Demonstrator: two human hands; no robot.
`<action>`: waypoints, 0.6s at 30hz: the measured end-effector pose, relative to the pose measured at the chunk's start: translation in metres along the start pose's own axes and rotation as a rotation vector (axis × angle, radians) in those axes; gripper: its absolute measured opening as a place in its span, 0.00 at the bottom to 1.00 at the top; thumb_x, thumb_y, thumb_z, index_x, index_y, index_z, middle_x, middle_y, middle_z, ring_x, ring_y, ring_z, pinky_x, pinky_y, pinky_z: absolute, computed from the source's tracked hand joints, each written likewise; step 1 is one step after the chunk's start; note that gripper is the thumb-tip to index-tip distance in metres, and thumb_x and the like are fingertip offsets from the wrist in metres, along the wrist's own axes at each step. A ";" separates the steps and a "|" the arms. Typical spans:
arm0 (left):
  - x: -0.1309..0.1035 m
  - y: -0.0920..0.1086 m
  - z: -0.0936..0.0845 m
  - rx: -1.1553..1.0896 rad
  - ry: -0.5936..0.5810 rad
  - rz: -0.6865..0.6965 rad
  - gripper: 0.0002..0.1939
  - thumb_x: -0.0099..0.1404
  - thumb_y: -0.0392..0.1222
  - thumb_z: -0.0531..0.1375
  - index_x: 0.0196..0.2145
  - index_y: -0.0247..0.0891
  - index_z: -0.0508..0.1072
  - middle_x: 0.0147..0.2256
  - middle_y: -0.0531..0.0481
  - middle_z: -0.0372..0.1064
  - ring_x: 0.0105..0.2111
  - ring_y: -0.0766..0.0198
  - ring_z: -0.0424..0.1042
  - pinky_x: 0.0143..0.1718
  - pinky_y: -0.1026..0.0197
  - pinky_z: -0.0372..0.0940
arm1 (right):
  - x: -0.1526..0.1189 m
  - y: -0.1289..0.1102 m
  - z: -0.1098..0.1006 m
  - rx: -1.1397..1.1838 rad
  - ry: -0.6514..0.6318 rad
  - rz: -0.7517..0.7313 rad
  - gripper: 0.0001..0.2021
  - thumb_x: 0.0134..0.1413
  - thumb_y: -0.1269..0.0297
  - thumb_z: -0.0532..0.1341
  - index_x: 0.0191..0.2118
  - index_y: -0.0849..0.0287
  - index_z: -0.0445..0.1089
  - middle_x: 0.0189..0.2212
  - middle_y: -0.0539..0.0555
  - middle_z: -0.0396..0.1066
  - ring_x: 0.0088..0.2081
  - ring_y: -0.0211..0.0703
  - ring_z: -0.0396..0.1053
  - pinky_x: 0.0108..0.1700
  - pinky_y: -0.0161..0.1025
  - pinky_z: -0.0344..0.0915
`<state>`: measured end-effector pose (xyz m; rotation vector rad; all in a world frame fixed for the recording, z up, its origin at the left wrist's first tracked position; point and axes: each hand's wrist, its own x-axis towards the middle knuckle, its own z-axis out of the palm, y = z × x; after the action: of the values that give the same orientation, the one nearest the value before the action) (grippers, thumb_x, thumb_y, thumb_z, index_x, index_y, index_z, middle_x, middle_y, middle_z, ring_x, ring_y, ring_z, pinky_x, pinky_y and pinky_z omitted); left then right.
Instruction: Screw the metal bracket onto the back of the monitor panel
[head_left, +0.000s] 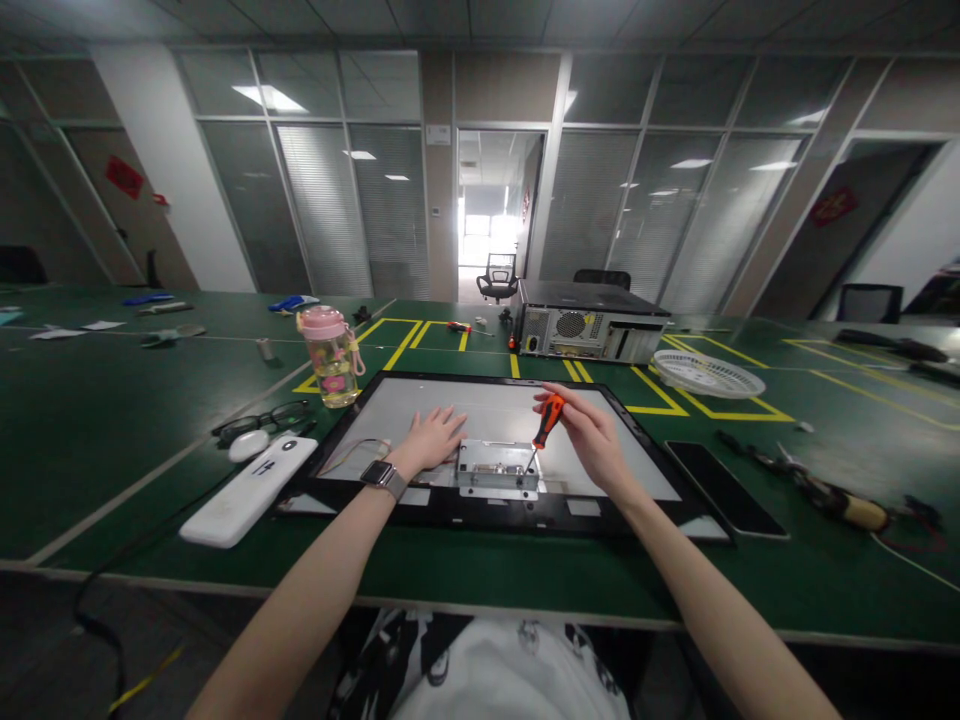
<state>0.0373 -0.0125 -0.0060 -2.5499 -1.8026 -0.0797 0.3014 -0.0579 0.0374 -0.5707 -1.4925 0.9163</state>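
A flat display panel (600, 470) with a black frame and a pale back lies on the green table before me. A metal bracket (480, 486) is set near its front edge. My right hand (589, 430) grips an orange and black screwdriver (550, 420), tilted, its tip down at the right part of the bracket. Whether the tip sits in a screw is too small to tell. My left hand (433, 440) rests flat on the panel with fingers spread, just left of the bracket. Thin wires (352, 450) lie left of that hand.
Left of the panel are a pink-lidded bottle (330, 355), glasses (262, 420) and a white power bank (251, 490). To the right lies a black phone (724, 487), with a soldering-type tool (832, 497) beyond. A computer case (592, 322) and white basket (709, 374) stand behind.
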 end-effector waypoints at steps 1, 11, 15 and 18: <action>0.000 0.000 0.000 -0.003 0.001 -0.002 0.25 0.73 0.48 0.44 0.65 0.47 0.56 0.68 0.41 0.48 0.67 0.45 0.49 0.61 0.30 0.49 | 0.000 0.000 0.000 0.024 -0.013 0.012 0.15 0.60 0.54 0.61 0.51 0.50 0.74 0.44 0.54 0.75 0.44 0.49 0.74 0.53 0.52 0.65; -0.002 0.002 -0.004 -0.011 -0.023 -0.001 0.25 0.73 0.48 0.44 0.66 0.44 0.55 0.68 0.40 0.47 0.67 0.44 0.48 0.61 0.30 0.48 | -0.001 0.000 -0.001 0.020 -0.021 0.006 0.15 0.59 0.54 0.62 0.50 0.50 0.75 0.43 0.54 0.75 0.45 0.50 0.73 0.53 0.51 0.65; -0.002 0.002 -0.005 -0.014 -0.032 -0.010 0.25 0.74 0.48 0.44 0.66 0.45 0.54 0.68 0.41 0.47 0.67 0.45 0.47 0.61 0.31 0.47 | -0.001 0.001 0.000 0.067 -0.044 0.037 0.16 0.58 0.56 0.63 0.52 0.49 0.73 0.45 0.54 0.76 0.46 0.50 0.74 0.55 0.53 0.64; -0.002 0.003 -0.005 -0.018 -0.043 -0.020 0.25 0.74 0.48 0.44 0.66 0.45 0.54 0.68 0.41 0.46 0.67 0.45 0.46 0.62 0.31 0.47 | -0.001 0.000 0.001 0.006 0.023 0.020 0.14 0.52 0.58 0.68 0.46 0.48 0.76 0.39 0.51 0.77 0.42 0.47 0.74 0.51 0.48 0.67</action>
<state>0.0391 -0.0156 -0.0007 -2.5652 -1.8505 -0.0423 0.3010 -0.0586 0.0364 -0.5912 -1.4658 0.9266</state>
